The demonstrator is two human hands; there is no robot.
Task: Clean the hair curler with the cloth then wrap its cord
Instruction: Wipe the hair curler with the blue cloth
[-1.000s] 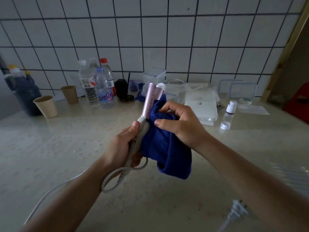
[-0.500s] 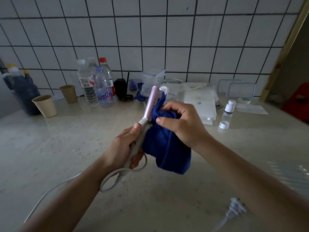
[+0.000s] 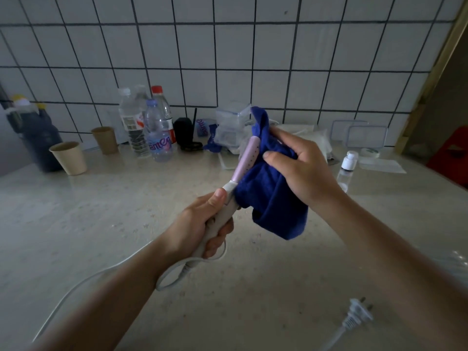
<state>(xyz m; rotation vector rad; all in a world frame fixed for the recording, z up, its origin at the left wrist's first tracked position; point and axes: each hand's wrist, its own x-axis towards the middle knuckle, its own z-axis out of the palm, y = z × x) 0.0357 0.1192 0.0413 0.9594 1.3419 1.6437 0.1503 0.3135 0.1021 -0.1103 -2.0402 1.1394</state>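
My left hand grips the white handle of the hair curler, whose pink barrel points up and away over the counter. A dark blue cloth is wrapped over the barrel's right side and tip, and my right hand is closed on it. The curler's tip is hidden under the cloth. The white cord loops below the handle and trails off to the lower left. Its plug lies on the counter at the lower right.
Along the tiled wall stand several water bottles, two paper cups, a dark jug, clear plastic boxes and white packets. A small white-capped bottle is at the right. The beige counter spreads below.
My right hand has slid the cloth up the barrel, so it now covers the tip. The curler has tilted slightly right. My left hand keeps the same grip.
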